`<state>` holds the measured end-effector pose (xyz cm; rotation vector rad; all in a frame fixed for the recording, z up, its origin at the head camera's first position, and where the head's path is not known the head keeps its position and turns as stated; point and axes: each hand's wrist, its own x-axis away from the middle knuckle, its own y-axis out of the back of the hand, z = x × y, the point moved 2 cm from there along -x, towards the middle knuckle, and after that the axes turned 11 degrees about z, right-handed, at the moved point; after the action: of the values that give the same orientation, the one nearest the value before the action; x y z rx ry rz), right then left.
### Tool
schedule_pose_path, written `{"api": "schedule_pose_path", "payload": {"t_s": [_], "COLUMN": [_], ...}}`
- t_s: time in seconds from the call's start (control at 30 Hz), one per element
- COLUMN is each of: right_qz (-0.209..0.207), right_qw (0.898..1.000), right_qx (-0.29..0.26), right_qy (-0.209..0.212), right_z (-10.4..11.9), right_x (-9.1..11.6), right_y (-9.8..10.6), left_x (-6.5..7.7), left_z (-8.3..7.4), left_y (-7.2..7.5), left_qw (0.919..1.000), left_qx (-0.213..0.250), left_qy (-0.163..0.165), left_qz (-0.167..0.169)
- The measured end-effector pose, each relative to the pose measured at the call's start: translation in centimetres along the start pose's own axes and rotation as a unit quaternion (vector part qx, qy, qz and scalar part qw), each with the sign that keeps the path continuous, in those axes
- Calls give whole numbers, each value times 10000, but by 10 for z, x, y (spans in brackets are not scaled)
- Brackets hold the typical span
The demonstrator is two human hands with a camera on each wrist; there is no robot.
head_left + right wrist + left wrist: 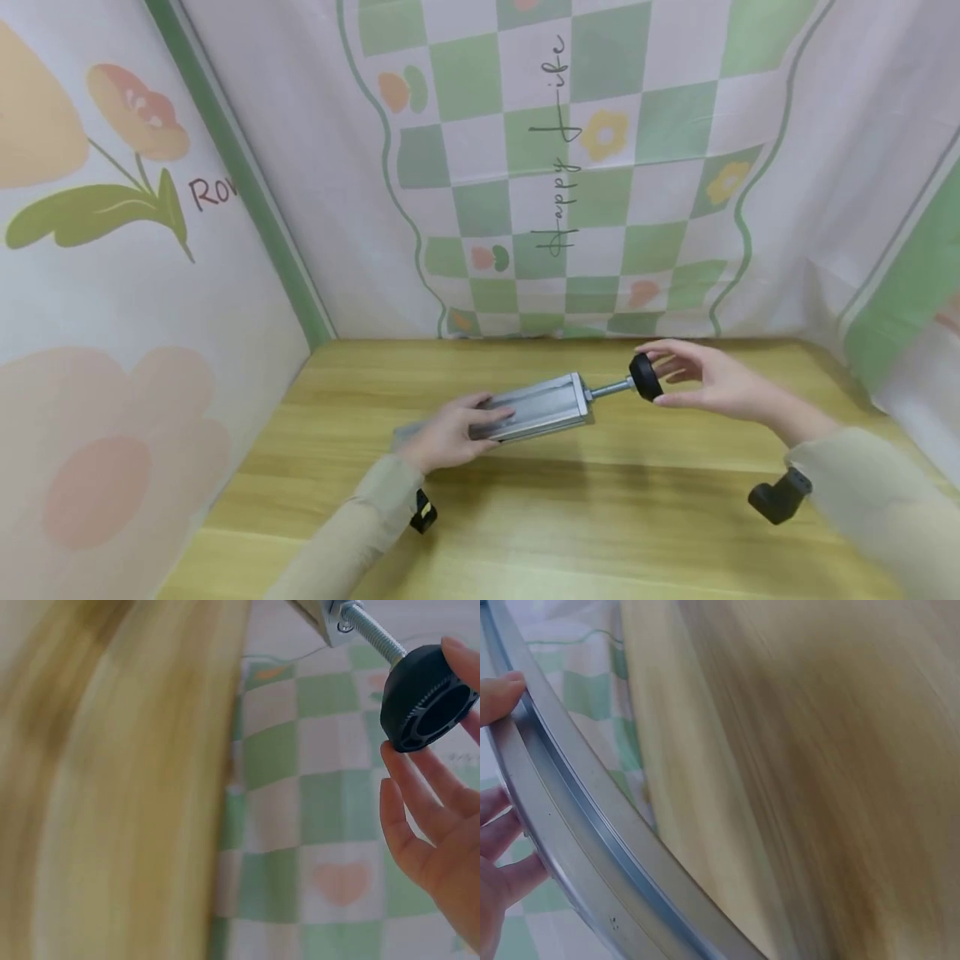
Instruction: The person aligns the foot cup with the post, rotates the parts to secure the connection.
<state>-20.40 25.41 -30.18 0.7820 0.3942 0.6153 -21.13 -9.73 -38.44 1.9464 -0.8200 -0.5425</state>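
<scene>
A silver metal profile (543,407) with grooved sides is held above the wooden table, tilted slightly up to the right. My left hand (450,433) grips it near its left end; in the left wrist view, the thumb lies over the groove of the profile (592,814). From the profile's right end plate sticks out a threaded rod (611,388), with a round black levelling foot (645,377) on its end. My right hand (712,385) pinches this foot by its rim. In the right wrist view, the hollow underside of the foot (420,701) faces the palm.
The wooden table (570,525) lies under both hands. Behind it hangs a green-and-white checked cloth (540,208), and a flower-printed cloth (112,308) covers the left side. Small black devices are on the left wrist (423,510) and right wrist (782,497).
</scene>
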Motion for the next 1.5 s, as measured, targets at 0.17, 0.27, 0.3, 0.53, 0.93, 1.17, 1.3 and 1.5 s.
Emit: {"api": "schedule_pose_path", "payload": {"t_s": [0.17, 0.27, 0.3, 0.53, 0.93, 1.17, 1.3, 1.5], "right_qz": [148, 222, 268, 480, 509, 626, 706, 736], "right_qw": [9987, 9964, 9953, 9834, 9761, 9756, 9764, 9766], "right_qx": [-489, -787, -896, -1646, -1873, -1854, -1757, -1678], "right_qy": [-45, -214, -263, -593, -975, -999, -1038, -1123], "right_z": [-31, -47, -51, -80, -113, -124, -127, -128], "right_x": [5, 9, 11, 17, 15, 14, 13, 12], "right_y": [-17, -27, -29, -42, -59, -66, -70, -71], "left_x": [-9, -16, -18, -29, -43, -46, -47, -48], "left_z": [5, 8, 9, 14, 19, 24, 26, 27], "left_y": [-5, -11, -13, -25, -34, -41, -43, -43], "left_qw": [9986, 9973, 9968, 9950, 9931, 9924, 9916, 9920], "left_qx": [-302, -461, -514, -626, -704, -841, -863, -772], "left_qy": [143, 109, 96, 213, 368, 340, 354, 364], "left_qz": [401, 555, 598, 745, 867, 833, 897, 932]}}
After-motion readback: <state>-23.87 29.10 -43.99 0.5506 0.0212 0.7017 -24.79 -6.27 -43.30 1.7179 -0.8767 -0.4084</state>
